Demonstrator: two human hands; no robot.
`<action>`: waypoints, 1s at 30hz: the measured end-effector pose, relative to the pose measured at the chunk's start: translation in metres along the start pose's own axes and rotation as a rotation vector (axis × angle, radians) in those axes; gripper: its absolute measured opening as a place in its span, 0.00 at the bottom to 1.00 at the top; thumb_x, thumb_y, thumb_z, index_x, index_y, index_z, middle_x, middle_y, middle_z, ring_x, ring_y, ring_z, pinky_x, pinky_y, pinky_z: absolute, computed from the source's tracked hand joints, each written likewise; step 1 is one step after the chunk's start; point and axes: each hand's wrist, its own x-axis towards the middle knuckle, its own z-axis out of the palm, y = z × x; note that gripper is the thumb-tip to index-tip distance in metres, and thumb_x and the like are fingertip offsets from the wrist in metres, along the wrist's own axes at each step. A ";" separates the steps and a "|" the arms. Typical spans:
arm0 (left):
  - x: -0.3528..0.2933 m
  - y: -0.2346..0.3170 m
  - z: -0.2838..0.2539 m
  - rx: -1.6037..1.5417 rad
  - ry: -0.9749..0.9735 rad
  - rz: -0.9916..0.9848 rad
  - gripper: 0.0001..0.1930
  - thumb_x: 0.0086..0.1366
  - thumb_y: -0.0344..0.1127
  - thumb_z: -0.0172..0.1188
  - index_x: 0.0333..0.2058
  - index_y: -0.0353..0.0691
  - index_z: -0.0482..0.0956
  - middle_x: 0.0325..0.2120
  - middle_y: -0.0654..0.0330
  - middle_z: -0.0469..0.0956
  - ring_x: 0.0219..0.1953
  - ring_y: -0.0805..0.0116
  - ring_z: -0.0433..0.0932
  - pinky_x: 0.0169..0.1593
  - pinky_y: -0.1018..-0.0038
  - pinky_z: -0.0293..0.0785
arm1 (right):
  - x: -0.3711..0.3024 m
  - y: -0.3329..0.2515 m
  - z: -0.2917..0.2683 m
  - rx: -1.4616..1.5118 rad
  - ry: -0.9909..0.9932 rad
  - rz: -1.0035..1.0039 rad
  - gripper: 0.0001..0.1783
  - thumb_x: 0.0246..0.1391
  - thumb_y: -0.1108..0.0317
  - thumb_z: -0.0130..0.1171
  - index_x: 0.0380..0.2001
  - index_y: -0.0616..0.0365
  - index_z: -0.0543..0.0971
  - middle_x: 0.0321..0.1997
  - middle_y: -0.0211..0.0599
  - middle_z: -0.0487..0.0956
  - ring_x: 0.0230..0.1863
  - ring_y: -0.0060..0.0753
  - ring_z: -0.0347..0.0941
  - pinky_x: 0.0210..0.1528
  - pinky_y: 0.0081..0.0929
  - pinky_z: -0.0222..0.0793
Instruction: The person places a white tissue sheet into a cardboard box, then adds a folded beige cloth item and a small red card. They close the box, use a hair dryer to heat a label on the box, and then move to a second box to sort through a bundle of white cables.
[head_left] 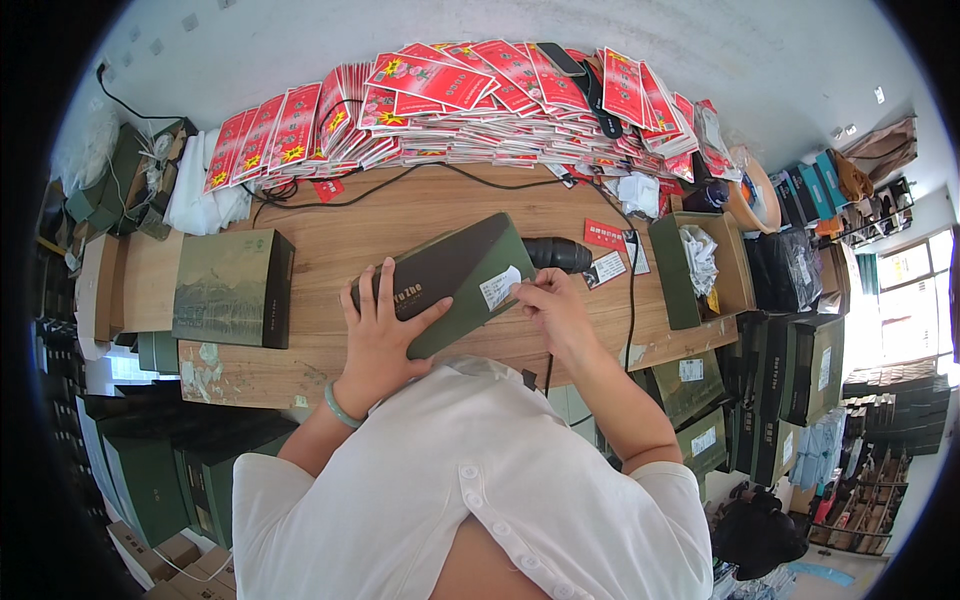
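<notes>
A dark green shoe box [455,275] is tilted on the wooden table in front of me. My left hand [385,315] steadies it, fingers spread over the dark top and thumb along the green end. That end bears a white printed label [497,287] whose upper corner curls up. At the label's edge, my right hand [555,308] pinches with thumb and forefinger; the exact contact is partly hidden by the fingers. Just behind the box lies a black rounded object [560,254], partly covered.
Red printed cards [430,82] lie heaped along the wall with a phone [561,59] on top. A closed shoe box [232,288] stands at left, an open green box [690,315] holding crumpled paper at right. A black cable [632,300] crosses the wooden table [340,225].
</notes>
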 end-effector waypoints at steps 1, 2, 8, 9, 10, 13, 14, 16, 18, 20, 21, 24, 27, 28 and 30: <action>0.000 0.000 0.000 0.004 -0.003 0.002 0.42 0.39 0.51 0.73 0.58 0.77 0.73 0.68 0.36 0.47 0.66 0.34 0.50 0.64 0.34 0.44 | 0.003 0.003 -0.002 0.057 0.004 0.012 0.18 0.49 0.75 0.68 0.34 0.54 0.66 0.32 0.32 0.76 0.29 0.20 0.68 0.31 0.19 0.62; 0.001 0.000 0.000 0.003 -0.002 0.005 0.40 0.40 0.51 0.72 0.58 0.77 0.74 0.68 0.37 0.48 0.66 0.34 0.51 0.64 0.35 0.45 | 0.005 0.005 -0.004 0.115 0.007 0.024 0.18 0.49 0.75 0.68 0.35 0.54 0.66 0.31 0.32 0.76 0.29 0.21 0.68 0.31 0.19 0.63; 0.000 0.001 0.000 0.003 0.012 0.002 0.40 0.40 0.51 0.72 0.58 0.77 0.74 0.67 0.37 0.49 0.65 0.35 0.51 0.64 0.36 0.46 | 0.011 -0.002 -0.013 0.159 -0.017 0.099 0.15 0.52 0.72 0.67 0.32 0.52 0.67 0.29 0.27 0.75 0.28 0.19 0.68 0.32 0.20 0.63; 0.000 0.001 0.000 0.007 0.007 0.002 0.41 0.39 0.52 0.72 0.58 0.77 0.73 0.68 0.37 0.48 0.65 0.34 0.51 0.64 0.35 0.46 | 0.008 -0.005 -0.015 0.111 -0.033 0.100 0.14 0.53 0.71 0.67 0.33 0.53 0.69 0.29 0.27 0.76 0.28 0.18 0.68 0.31 0.20 0.64; 0.000 0.001 0.001 0.011 0.001 0.003 0.42 0.38 0.52 0.73 0.59 0.77 0.73 0.68 0.37 0.47 0.65 0.34 0.51 0.64 0.35 0.45 | 0.005 -0.008 -0.016 0.063 -0.048 0.102 0.12 0.54 0.70 0.67 0.33 0.53 0.71 0.29 0.28 0.77 0.28 0.17 0.69 0.31 0.20 0.64; 0.001 0.000 0.002 0.011 -0.008 0.004 0.43 0.38 0.52 0.73 0.59 0.77 0.72 0.68 0.37 0.47 0.65 0.34 0.51 0.64 0.35 0.46 | -0.003 -0.011 -0.016 -0.035 -0.027 0.113 0.12 0.56 0.67 0.67 0.37 0.56 0.73 0.30 0.28 0.77 0.27 0.16 0.69 0.29 0.19 0.64; 0.001 0.000 0.001 0.011 -0.013 0.003 0.43 0.38 0.52 0.73 0.59 0.77 0.72 0.68 0.37 0.47 0.65 0.34 0.51 0.64 0.35 0.45 | -0.006 -0.011 -0.016 -0.060 -0.009 0.118 0.13 0.56 0.66 0.66 0.39 0.57 0.73 0.30 0.28 0.77 0.27 0.16 0.68 0.29 0.18 0.63; 0.001 0.001 0.000 0.014 -0.026 -0.001 0.43 0.37 0.52 0.73 0.59 0.77 0.73 0.68 0.36 0.47 0.65 0.34 0.51 0.64 0.35 0.45 | -0.010 -0.009 -0.015 -0.272 -0.015 0.021 0.17 0.57 0.65 0.67 0.42 0.59 0.71 0.31 0.29 0.76 0.27 0.15 0.67 0.28 0.17 0.62; 0.001 0.001 0.002 0.002 -0.019 -0.001 0.44 0.36 0.52 0.74 0.59 0.77 0.73 0.68 0.36 0.47 0.66 0.34 0.51 0.64 0.35 0.44 | -0.010 -0.003 -0.016 -0.410 -0.023 -0.067 0.20 0.57 0.63 0.67 0.46 0.60 0.70 0.31 0.29 0.74 0.27 0.15 0.66 0.28 0.16 0.62; 0.001 0.001 0.002 -0.011 -0.018 0.001 0.44 0.36 0.51 0.74 0.59 0.77 0.73 0.68 0.36 0.47 0.66 0.34 0.50 0.64 0.35 0.43 | -0.003 0.010 -0.022 -0.473 -0.032 -0.147 0.23 0.57 0.63 0.67 0.49 0.62 0.69 0.32 0.29 0.73 0.27 0.14 0.65 0.27 0.15 0.61; 0.001 0.001 0.001 -0.016 -0.022 -0.002 0.45 0.36 0.51 0.75 0.59 0.76 0.73 0.68 0.36 0.47 0.66 0.34 0.50 0.64 0.35 0.43 | -0.002 0.011 -0.023 -0.493 -0.032 -0.149 0.23 0.57 0.63 0.67 0.48 0.62 0.69 0.32 0.29 0.73 0.27 0.15 0.65 0.27 0.15 0.61; 0.001 0.001 -0.001 -0.027 -0.036 -0.010 0.43 0.37 0.50 0.74 0.59 0.77 0.73 0.68 0.37 0.47 0.67 0.35 0.49 0.64 0.36 0.43 | 0.001 0.012 -0.025 -0.567 -0.036 -0.154 0.22 0.57 0.63 0.67 0.48 0.62 0.70 0.33 0.29 0.73 0.28 0.15 0.66 0.28 0.16 0.63; 0.001 0.001 0.000 -0.022 -0.026 -0.003 0.44 0.36 0.50 0.75 0.59 0.77 0.73 0.68 0.36 0.47 0.66 0.34 0.49 0.64 0.35 0.43 | 0.004 0.014 -0.026 -0.655 -0.035 -0.182 0.22 0.56 0.63 0.67 0.47 0.62 0.71 0.34 0.30 0.74 0.30 0.17 0.67 0.31 0.18 0.66; 0.001 0.000 0.000 -0.019 -0.018 0.001 0.45 0.35 0.51 0.75 0.59 0.76 0.73 0.68 0.36 0.47 0.66 0.34 0.50 0.64 0.35 0.43 | 0.006 0.017 -0.027 -0.676 -0.029 -0.208 0.22 0.56 0.63 0.67 0.47 0.62 0.71 0.34 0.30 0.75 0.30 0.17 0.68 0.33 0.18 0.66; 0.001 0.001 0.000 -0.020 -0.018 0.000 0.45 0.35 0.51 0.76 0.59 0.76 0.73 0.68 0.36 0.47 0.66 0.34 0.50 0.64 0.35 0.43 | 0.006 0.019 -0.028 -0.727 -0.016 -0.250 0.23 0.54 0.63 0.68 0.47 0.63 0.72 0.34 0.33 0.76 0.31 0.21 0.71 0.35 0.20 0.69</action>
